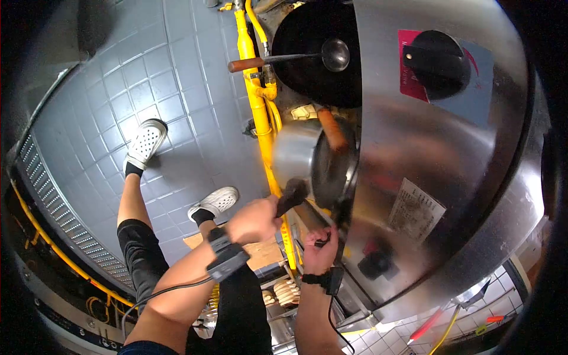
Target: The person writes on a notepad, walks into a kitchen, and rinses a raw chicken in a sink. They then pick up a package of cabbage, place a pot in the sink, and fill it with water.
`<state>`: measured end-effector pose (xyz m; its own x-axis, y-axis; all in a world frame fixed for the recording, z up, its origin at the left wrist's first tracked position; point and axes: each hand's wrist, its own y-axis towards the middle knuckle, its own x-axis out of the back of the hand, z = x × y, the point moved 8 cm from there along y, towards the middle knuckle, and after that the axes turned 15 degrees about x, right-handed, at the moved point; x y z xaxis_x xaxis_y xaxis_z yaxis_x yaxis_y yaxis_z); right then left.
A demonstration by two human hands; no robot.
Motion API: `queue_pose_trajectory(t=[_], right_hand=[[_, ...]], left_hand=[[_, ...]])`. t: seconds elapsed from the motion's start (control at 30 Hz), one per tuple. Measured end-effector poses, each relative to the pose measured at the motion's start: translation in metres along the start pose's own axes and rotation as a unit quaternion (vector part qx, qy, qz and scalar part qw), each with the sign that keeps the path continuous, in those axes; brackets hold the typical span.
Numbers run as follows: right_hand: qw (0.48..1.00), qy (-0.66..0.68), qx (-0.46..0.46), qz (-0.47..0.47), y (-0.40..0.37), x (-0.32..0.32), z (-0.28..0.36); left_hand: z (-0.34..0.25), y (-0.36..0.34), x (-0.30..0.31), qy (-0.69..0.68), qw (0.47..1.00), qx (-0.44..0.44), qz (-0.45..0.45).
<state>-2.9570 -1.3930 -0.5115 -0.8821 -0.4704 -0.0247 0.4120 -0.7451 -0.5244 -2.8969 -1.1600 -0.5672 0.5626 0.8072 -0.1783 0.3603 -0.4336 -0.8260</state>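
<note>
My left hand (254, 222) is wrapped round a dark handle (293, 197) beside a steel pot (290, 151); motion blurs its far end. My right hand (319, 251) is closed, close to the steel counter's edge, and pinches something small and dark that I cannot make out. Above the hands, a dark round pan (333, 168) stands against the pot. A wooden handle (332, 130) sticks out over this pan. Both wrists wear black straps with devices and cables.
A black wok (313, 47) with a ladle (335, 55) lies at the top. Yellow pipes (257, 112) run past the pot. On the right, a curved steel surface (378, 142) carries a black knob (438, 64). White shoes (147, 142) stand on the grey tiled floor (183, 136).
</note>
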Motion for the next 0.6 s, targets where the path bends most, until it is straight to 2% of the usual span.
queue_pose_trajectory(t=[0.07,0.13,0.17,0.2,0.23,0.27,0.3,0.33,0.4,0.47,0.53,0.6], right_hand=[[0.999,-0.03,0.011,0.008,-0.013,-0.008,0.011],[0.999,-0.033,0.002,0.008,-0.01,-0.006,0.016],[1.0,-0.03,-0.007,0.005,-0.012,-0.013,0.015],[0.999,-0.027,-0.017,0.0,-0.016,-0.016,0.015],[0.998,-0.035,-0.015,0.043,-0.006,-0.014,0.01],[0.999,-0.029,-0.02,0.041,-0.001,-0.017,0.004],[0.999,-0.02,-0.026,0.028,0.004,-0.023,-0.004],[0.999,-0.01,-0.033,0.016,0.01,-0.029,-0.013],[0.996,0.016,-0.091,0.01,0.029,-0.038,-0.047],[0.988,0.034,-0.122,0.091,0.04,-0.048,-0.08],[0.985,-0.03,-0.141,0.093,0.029,-0.05,-0.115],[0.97,-0.038,-0.197,0.134,0.006,-0.044,-0.141]], left_hand=[[0.019,-0.032,0.014,-0.007,1.0,0.019,0.005],[0.038,-0.067,0.031,0.017,1.0,-0.01,-0.007],[0.057,-0.081,0.034,-0.023,1.0,-0.008,0.019],[0.055,-0.105,0.05,-0.007,0.997,0.057,0.053],[0.057,-0.123,0.061,-0.04,0.997,0.046,0.051],[0.065,-0.14,0.069,-0.073,0.996,0.033,0.047],[0.083,-0.153,0.072,-0.076,0.993,0.075,0.05],[0.102,-0.166,0.075,-0.078,0.989,0.116,0.053],[0.134,-0.19,0.078,-0.069,0.986,0.14,0.061],[0.146,-0.218,0.09,-0.218,0.966,0.139,0.032],[0.156,-0.243,0.098,-0.259,0.948,0.186,0.001],[0.162,-0.268,0.105,-0.279,0.942,0.186,-0.022]])
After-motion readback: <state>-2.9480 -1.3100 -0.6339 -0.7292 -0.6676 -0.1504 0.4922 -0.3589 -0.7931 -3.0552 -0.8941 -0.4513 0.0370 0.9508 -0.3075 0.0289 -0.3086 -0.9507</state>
